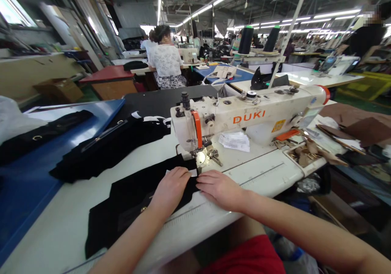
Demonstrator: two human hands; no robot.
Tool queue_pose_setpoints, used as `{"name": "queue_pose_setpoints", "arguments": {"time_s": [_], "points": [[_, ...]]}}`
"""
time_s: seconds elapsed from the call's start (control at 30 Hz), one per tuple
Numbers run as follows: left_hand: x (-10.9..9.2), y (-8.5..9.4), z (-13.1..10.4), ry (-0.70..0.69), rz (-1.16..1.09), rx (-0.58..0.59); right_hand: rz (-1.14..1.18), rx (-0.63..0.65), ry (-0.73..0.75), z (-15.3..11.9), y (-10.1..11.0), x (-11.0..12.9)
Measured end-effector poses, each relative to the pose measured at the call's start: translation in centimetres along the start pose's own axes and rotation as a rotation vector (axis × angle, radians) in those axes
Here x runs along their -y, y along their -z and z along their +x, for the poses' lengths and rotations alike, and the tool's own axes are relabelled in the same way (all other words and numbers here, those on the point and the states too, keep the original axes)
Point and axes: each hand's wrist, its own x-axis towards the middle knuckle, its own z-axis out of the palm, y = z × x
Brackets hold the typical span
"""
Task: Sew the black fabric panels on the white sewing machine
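Observation:
A black fabric piece (131, 192) with a gold-coloured metal fitting lies on the white sewing table, its far right corner by the needle area of a white sewing machine (222, 117). My left hand (172, 188) is closed on the fabric's right part, fingers pressed together over a white label or strip (193, 173) that shows on both sides of them. Flat at the fabric's right edge rests my right hand (220, 188), its fingers stretched out and fingertips touching the edge; the thumb is hidden. A small lamp lights the presser foot just beyond both hands.
Other black pieces (113, 143) with a zipper lie at the left, beside a blue board (76, 135). White paper slips (234, 141) sit under the machine arm. A recessed tray (305, 155) holds small brown parts at right. Co-workers sit and stand farther back.

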Motion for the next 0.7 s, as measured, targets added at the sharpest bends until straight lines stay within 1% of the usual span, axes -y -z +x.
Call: {"name": "queue_pose_setpoints", "arguments": {"time_s": [0.03, 0.1, 0.27, 0.37, 0.47, 0.7], "points": [[-0.04, 0.04, 0.02, 0.002, 0.003, 0.028, -0.008, 0.016, 0.003, -0.02, 0.00, 0.05], [-0.05, 0.15, 0.02, -0.019, 0.017, 0.045, -0.022, 0.036, 0.006, -0.06, 0.02, 0.03], [-0.02, 0.11, 0.20, -0.076, 0.029, 0.021, -0.025, 0.055, 0.008, -0.11, 0.05, -0.08], [0.05, -0.06, 0.43, -0.088, 0.014, 0.010, -0.019, 0.065, 0.005, -0.09, 0.09, 0.01], [0.16, -0.19, 0.54, -0.105, 0.008, -0.027, -0.004, 0.070, -0.008, -0.09, 0.14, 0.10], [0.38, -0.53, 0.41, -0.127, 0.047, -0.070, 0.004, 0.055, -0.013, -0.21, 0.11, 0.03]]}}
